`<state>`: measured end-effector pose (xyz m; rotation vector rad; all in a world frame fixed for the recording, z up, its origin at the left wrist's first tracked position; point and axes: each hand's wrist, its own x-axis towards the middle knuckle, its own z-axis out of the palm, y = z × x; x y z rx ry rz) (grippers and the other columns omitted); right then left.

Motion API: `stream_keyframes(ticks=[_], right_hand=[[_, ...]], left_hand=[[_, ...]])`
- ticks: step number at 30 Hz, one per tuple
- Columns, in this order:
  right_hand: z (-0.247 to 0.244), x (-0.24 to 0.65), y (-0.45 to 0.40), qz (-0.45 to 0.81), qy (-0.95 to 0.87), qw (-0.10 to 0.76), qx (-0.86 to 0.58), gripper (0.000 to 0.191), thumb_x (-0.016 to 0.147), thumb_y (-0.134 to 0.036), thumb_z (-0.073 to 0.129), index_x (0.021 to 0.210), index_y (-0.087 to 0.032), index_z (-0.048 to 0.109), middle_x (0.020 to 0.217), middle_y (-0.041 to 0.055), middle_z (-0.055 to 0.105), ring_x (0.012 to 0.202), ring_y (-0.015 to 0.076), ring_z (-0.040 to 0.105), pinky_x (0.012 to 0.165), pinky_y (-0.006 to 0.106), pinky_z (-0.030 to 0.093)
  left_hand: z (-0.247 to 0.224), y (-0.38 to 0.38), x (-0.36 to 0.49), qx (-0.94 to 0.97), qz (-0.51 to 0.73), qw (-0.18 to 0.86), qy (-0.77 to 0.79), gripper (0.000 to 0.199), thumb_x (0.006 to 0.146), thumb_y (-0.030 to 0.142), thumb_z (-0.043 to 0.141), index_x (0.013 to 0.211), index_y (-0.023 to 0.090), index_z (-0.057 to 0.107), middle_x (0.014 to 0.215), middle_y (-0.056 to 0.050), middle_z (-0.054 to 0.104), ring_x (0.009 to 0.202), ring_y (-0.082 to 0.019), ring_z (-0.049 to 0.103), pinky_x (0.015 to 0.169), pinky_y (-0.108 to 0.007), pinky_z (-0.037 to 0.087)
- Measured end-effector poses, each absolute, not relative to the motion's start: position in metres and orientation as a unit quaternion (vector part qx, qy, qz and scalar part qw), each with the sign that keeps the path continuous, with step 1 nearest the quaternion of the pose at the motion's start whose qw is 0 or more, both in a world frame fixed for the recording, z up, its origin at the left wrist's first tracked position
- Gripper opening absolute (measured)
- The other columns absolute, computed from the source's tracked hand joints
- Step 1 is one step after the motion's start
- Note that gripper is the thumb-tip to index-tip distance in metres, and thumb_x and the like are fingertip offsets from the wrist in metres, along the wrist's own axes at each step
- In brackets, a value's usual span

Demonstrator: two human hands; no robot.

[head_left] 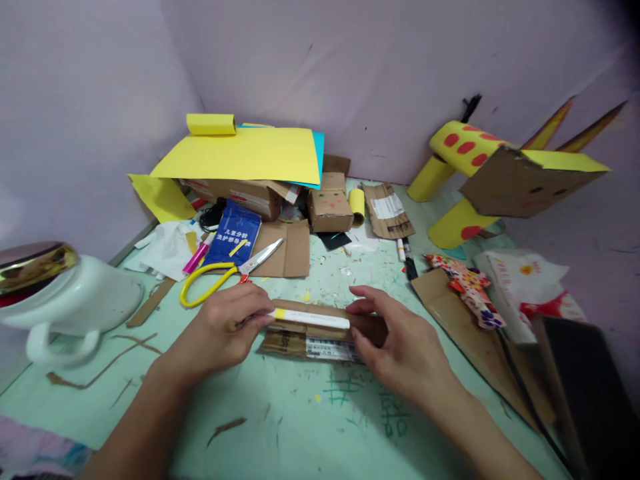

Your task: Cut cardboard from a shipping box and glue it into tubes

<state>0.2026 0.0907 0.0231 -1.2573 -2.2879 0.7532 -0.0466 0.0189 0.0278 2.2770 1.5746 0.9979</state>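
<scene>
A white marker with a yellow band (313, 318) lies level across the middle of the view. My left hand (233, 327) pinches its yellow end between thumb and fingers. Just beyond the marker's right end, my right hand (395, 333) is open, thumb and fingers spread apart around the right end of a folded brown cardboard piece (285, 343). That cardboard sits under the marker and bears a white printed label (330, 349). Whether my right fingertips touch the cardboard is hard to tell.
Yellow-handled scissors (207, 283) and a blue packet (233, 233) lie behind my left hand. A white mug (95, 300) is at left. At back right stands a spotted yellow cardboard animal (467, 150); a small cardboard box with a drawn face (330, 210) sits at the back.
</scene>
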Motion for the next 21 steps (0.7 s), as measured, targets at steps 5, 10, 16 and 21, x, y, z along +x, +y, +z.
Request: stream_keyframes(ticks=[5, 10, 16, 21], right_hand=[[0.0225, 0.2019, 0.0917, 0.26, -0.828, 0.205, -0.453, 0.045, 0.072, -0.019, 0.054, 0.116, -0.026, 0.051, 0.094, 0.0037, 0.07, 0.08, 0.0221, 0.067, 0.072, 0.038, 0.052], [0.022, 0.2032, 0.091, 0.263, -0.826, 0.21, -0.453, 0.045, 0.072, -0.02, 0.053, 0.116, -0.026, 0.052, 0.093, 0.0036, 0.07, 0.08, 0.022, 0.067, 0.071, 0.038, 0.052], [0.0249, 0.2032, 0.0908, 0.263, -0.827, 0.2, -0.456, 0.046, 0.071, -0.019, 0.053, 0.116, -0.025, 0.051, 0.095, 0.0041, 0.07, 0.081, 0.0229, 0.066, 0.072, 0.04, 0.051], [0.0254, 0.2025, 0.0906, 0.27, -0.824, 0.202, -0.456, 0.045, 0.072, -0.018, 0.053, 0.116, -0.025, 0.051, 0.095, 0.004, 0.07, 0.081, 0.0224, 0.066, 0.073, 0.04, 0.051]], left_hand=[[0.0279, 0.0181, -0.0467, 0.772, 0.332, 0.104, 0.532, 0.011, 0.085, 0.01, 0.054, 0.085, 0.017, 0.062, 0.078, -0.004, 0.062, 0.073, -0.014, 0.056, 0.064, -0.026, 0.047], [0.0286, 0.018, -0.0483, 0.775, 0.33, 0.097, 0.53, 0.012, 0.085, 0.01, 0.053, 0.087, 0.017, 0.063, 0.081, -0.005, 0.063, 0.074, -0.014, 0.057, 0.065, -0.027, 0.048], [0.0285, 0.0177, -0.0512, 0.778, 0.333, 0.085, 0.526, 0.013, 0.083, 0.008, 0.056, 0.088, 0.016, 0.065, 0.083, -0.006, 0.064, 0.076, -0.015, 0.059, 0.069, -0.029, 0.049], [0.0256, 0.0183, -0.0501, 0.784, 0.342, 0.076, 0.513, 0.016, 0.082, 0.006, 0.057, 0.09, 0.017, 0.065, 0.085, -0.006, 0.064, 0.076, -0.015, 0.059, 0.065, -0.028, 0.048]])
